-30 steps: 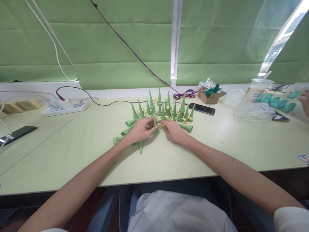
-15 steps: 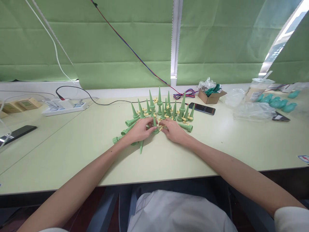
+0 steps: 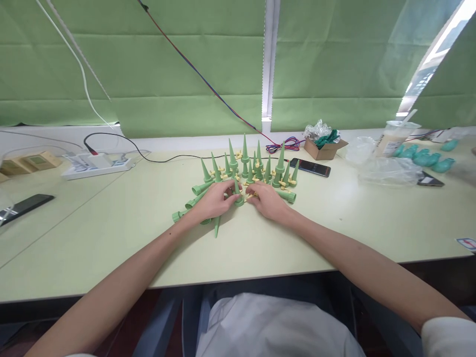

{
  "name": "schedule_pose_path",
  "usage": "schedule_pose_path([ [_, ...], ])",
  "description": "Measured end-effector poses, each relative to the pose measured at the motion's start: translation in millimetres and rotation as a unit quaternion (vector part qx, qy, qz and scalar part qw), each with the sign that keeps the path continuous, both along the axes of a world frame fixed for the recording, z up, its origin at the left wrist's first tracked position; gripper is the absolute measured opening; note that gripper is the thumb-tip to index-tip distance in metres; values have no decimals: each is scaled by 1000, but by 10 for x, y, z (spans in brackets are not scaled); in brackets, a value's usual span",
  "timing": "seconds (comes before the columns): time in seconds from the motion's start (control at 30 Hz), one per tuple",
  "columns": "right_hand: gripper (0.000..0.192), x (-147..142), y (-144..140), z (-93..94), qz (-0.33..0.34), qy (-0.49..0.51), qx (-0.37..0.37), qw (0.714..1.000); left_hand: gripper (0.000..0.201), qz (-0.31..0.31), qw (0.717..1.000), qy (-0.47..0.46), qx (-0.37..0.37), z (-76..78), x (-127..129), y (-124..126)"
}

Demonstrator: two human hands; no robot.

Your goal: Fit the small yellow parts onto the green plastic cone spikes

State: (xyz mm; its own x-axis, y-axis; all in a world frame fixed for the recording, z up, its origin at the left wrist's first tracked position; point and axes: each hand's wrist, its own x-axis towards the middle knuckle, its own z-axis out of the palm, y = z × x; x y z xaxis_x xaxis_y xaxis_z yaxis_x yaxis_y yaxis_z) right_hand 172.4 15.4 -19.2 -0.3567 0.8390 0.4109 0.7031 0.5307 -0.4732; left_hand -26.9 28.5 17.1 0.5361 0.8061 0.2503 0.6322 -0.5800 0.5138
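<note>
A person sat at a pale green table [image 3: 111,233] with both forearms stretched forward, the hands close together at the near edge of a cluster of green cone-shaped spikes [image 3: 245,166], most standing upright on their wide ends. The left hand [image 3: 211,201] was closed around the base of one upright green spike [image 3: 238,193], and the right hand [image 3: 268,201] pinched a small cream-yellow valve piece [image 3: 251,196] against that spike's side. A few more spikes lay on their sides [image 3: 188,208] under and to the left of the left hand. To do this fitting well, it seemed wise to keep the spike steady in the left hand, line the small piece up squarely before pressing, and keep the wrists low so the standing spikes just beyond the fingers were not toppled. Farther back lay a dark phone [image 3: 311,167], a small cardboard box [image 3: 325,148] stuffed with plastic wrap, a white power strip [image 3: 97,166] and a lidded drink cup [image 3: 394,138] whose label was too small to read. No other writing or brand could be made out
</note>
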Motion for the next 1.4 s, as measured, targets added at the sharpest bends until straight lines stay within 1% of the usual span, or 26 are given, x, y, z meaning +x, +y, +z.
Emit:
schedule_pose_path([
  [0.23,7,-5,-33,22,0,73,24,997,24,3,1000,-11,-7,-11,2,11],
  [0.57,6,-37,-24,7,-8,137,20,990,23,-6,1000,-14,-10,12,9,-17],
  [0.73,6,-43,-38,28,-7,173,11,985,21,-14,999,-22,-43,43,-3,-39],
  [0.9,6,-44,-54,55,-7,186,1,983,19,-12,996,-51,-77,40,-10,-39],
  [1.07,7,-39,-46,61,-9,206,6,979,22,-4,990,-93,-104,34,-5,-35],
  [1.4,9,-30,-29,49,-15,231,17,973,33,-33,970,-183,-157,71,7,-47],
])
